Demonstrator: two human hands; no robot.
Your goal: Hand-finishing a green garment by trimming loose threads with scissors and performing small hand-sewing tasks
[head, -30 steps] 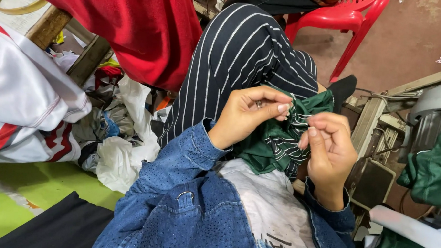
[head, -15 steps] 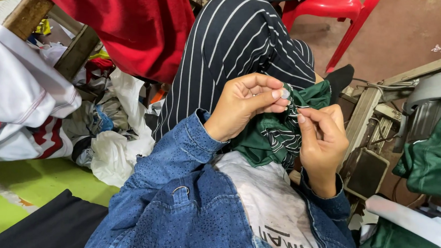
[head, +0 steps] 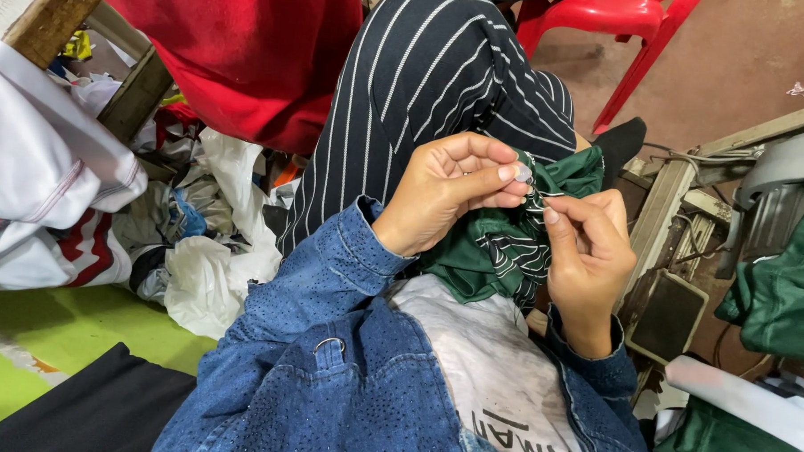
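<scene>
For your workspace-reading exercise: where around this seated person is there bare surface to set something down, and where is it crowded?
Free: the green mat at lower left, between the black cloth and the white fabric heap; the brown floor beside the red chair. Crowded: the lap, where left hand and right hand pinch the green garment.

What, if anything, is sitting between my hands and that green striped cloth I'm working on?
Nothing visible. The left hand and the right hand both pinch the green striped cloth directly at its upper edge, fingertips close together, with no other thing between them and it.
</scene>
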